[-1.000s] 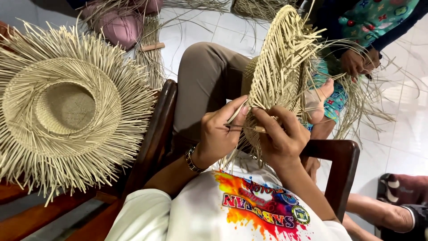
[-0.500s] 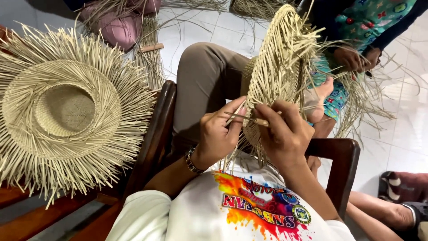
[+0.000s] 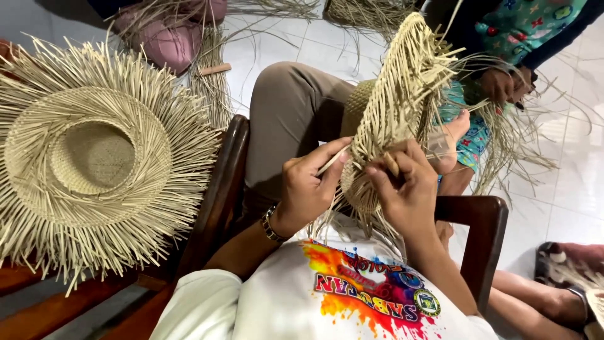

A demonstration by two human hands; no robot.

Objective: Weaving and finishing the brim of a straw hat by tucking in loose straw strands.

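Observation:
A half-woven straw hat (image 3: 396,107) stands on edge over my knee, its loose strands sticking out all round. My left hand (image 3: 308,189) pinches a single straw strand at the hat's lower rim, fingers closed on it. My right hand (image 3: 406,189) grips the rim beside it, thumb and fingers pressed on the weave. A bracelet sits on my left wrist. My bent leg in brown trousers (image 3: 289,119) lies behind the hat.
A second straw hat (image 3: 94,164) with a fringe of loose strands lies on the left. I sit in a dark wooden chair (image 3: 220,189). Another person in a patterned shirt (image 3: 522,31) handles straw at the upper right. Loose straw lies on the white tiled floor.
Both hands have shifted slightly along the hat's rim, working the strand through the weave. The hat has tilted a little.

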